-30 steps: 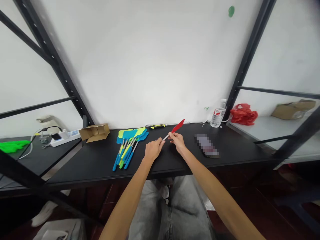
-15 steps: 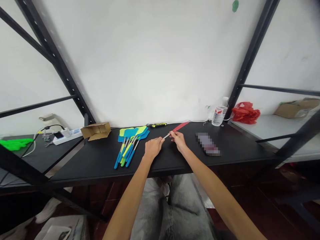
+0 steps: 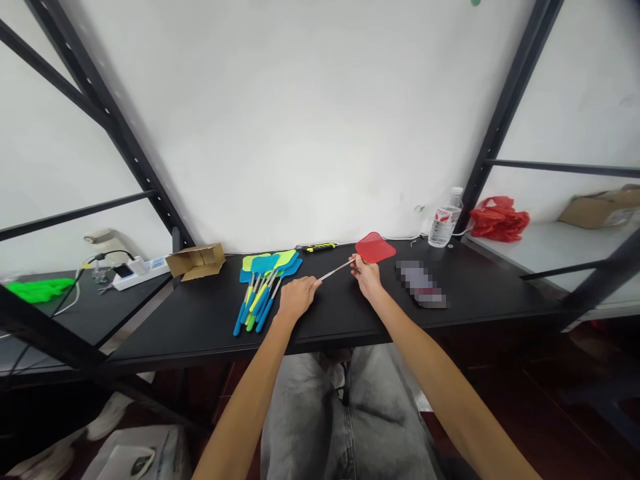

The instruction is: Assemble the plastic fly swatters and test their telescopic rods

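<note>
Our left hand (image 3: 297,298) is curling shut around the near end of a silver-coloured metal shaft (image 3: 336,269), fist hiding that end from view, while our right hand (image 3: 367,275) is pinching the far end between thumb and bent fingers, the palm only partly closed. Between them we are holding, at a slant, a fly swatter with a red perforated head (image 3: 375,249); the head is rising just beyond our right fingers, near the rear edge of a long black table (image 3: 195,323), leaving us unable to tell whether it is touching the surface.

Left of us, a heap of blue and lime-green fly swatters (image 3: 259,301) is lying with heads toward the wall and handles toward our side, near our left hand. Behind it, farther left, an open brown cardboard box (image 3: 197,263) is resting on its own. Along the back, a yellow-and-black utility knife (image 3: 320,248) is lying between the heap and the red head.

To our right, a dark phone with a pixelated screen (image 3: 423,285) is lying flat, and a clear plastic bottle with a red-and-white label (image 3: 445,223) is standing upright at the rear corner, near a crumpled red plastic bag (image 3: 500,219) beyond the post.
</note>
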Tool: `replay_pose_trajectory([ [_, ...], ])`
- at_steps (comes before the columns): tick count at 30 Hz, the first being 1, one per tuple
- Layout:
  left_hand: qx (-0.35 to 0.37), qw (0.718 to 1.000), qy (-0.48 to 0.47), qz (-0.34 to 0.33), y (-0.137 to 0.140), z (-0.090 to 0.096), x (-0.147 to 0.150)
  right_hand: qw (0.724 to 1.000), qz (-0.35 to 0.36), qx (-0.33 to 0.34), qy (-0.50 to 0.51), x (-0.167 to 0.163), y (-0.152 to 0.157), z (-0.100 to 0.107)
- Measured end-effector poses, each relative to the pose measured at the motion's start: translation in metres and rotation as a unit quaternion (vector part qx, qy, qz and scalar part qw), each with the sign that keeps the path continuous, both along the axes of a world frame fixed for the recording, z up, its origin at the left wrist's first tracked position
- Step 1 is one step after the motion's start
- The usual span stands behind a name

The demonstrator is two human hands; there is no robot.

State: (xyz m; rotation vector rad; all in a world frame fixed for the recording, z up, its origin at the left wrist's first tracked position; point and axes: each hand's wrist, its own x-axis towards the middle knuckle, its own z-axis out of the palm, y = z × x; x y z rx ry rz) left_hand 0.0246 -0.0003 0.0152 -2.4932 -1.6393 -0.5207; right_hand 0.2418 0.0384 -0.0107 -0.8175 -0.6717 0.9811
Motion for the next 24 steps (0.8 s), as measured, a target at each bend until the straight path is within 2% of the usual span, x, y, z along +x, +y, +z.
replay_pose_trajectory([
  [3, 0.010, 1.000, -0.009, -0.006, -0.0010, -0.0004, -0.0013, 1.000, -0.009, 0.000, 0.029, 0.0028, -0.0004, 0.0011],
  [8, 0.005, 1.000, -0.025, -0.005, -0.0029, 0.0010, -0.0014, 1.000, -0.020, -0.010, 0.009, 0.0072, 0.0005, 0.0015],
  [12, 0.007, 0.999, -0.049, -0.002, -0.0053, 0.0020, -0.0018, 0.999, 0.038, 0.000, -0.012, 0.0080, -0.0015, 0.0014],
  [17, -0.011, 0.998, -0.057, -0.005, -0.0084, 0.0031, 0.0020, 0.982, 0.120, 0.011, -0.146, 0.0025, -0.0071, 0.0009],
  [20, -0.016, 0.998, -0.057, -0.011, -0.0087, 0.0032, 0.0037, 0.975, 0.128, 0.018, -0.179, 0.0001, -0.0063, -0.0014],
  [24, -0.009, 0.998, -0.061, -0.015, -0.0086, 0.0026, 0.0066, 0.981, 0.104, 0.018, -0.165, -0.0006, -0.0012, -0.0055],
])
